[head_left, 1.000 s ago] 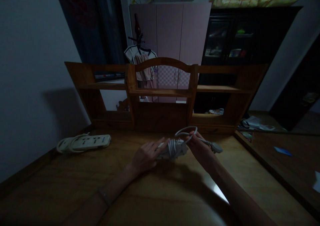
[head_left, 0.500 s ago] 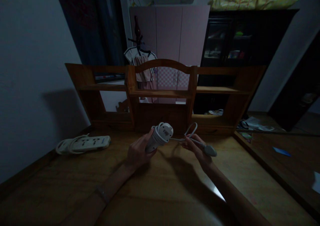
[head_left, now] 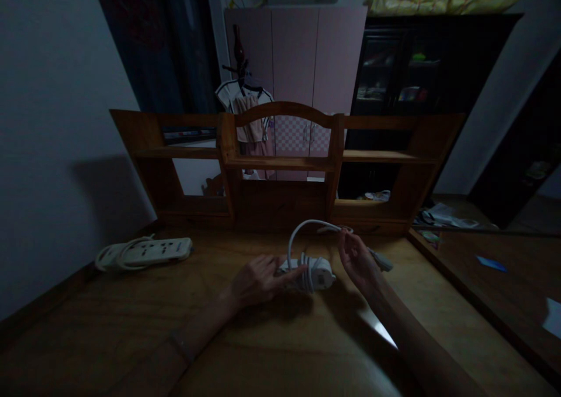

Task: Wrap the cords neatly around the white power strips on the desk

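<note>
My left hand point(head_left: 258, 280) grips a small white power strip point(head_left: 323, 274) low over the desk, fingers laid across it. Several turns of its own cord are wound around the strip. From it the white cord point(head_left: 298, 231) arches up and to the right. There my right hand point(head_left: 358, 261) is closed on the cord with a fingertip pinch. The cord's grey-white plug point(head_left: 382, 261) hangs out beyond the right side of that hand. Whether the strip touches the desk I cannot tell.
A longer white power strip point(head_left: 169, 251) with coiled cord lies at the left by the wall. A wooden shelf unit point(head_left: 280, 163) stands along the back of the wooden desk point(head_left: 245, 350). Beyond the desk's right edge lie a blue card point(head_left: 491, 263) and plastic bags point(head_left: 447, 216).
My left hand has lowered the power strip and turned it to lie more level, pointing right. My right hand has moved slightly right, drawing a longer arc of cord off the strip.
</note>
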### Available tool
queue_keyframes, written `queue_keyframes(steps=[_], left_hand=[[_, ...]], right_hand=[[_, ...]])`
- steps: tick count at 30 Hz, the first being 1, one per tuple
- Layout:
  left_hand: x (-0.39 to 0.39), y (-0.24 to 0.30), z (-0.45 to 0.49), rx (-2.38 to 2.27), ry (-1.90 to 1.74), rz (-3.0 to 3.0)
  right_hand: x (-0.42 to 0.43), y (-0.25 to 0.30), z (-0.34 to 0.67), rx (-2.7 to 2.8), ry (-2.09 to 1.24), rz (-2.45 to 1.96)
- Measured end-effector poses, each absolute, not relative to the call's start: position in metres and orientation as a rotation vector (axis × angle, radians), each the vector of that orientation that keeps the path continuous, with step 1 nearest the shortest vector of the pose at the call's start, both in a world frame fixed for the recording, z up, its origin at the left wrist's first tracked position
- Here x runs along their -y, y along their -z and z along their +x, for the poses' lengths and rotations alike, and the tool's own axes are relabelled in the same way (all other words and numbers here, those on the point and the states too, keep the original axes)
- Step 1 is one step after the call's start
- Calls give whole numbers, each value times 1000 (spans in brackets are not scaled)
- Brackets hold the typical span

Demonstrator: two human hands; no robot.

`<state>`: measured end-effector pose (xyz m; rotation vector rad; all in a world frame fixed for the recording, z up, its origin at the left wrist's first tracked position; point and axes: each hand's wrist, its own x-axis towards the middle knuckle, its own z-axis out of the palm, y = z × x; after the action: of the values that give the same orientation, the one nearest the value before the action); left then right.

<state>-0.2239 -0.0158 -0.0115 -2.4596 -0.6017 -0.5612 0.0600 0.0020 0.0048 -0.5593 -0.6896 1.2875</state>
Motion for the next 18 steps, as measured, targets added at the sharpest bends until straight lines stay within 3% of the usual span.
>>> queue_keyframes(steps=[7, 18], left_hand=[[10, 14, -229, 989, 960, -2468], [8, 0, -236, 1512, 1395, -2064]], right_hand=[[12, -12, 59, 728, -1443, -577], [7, 3, 39, 793, -1330, -724]])
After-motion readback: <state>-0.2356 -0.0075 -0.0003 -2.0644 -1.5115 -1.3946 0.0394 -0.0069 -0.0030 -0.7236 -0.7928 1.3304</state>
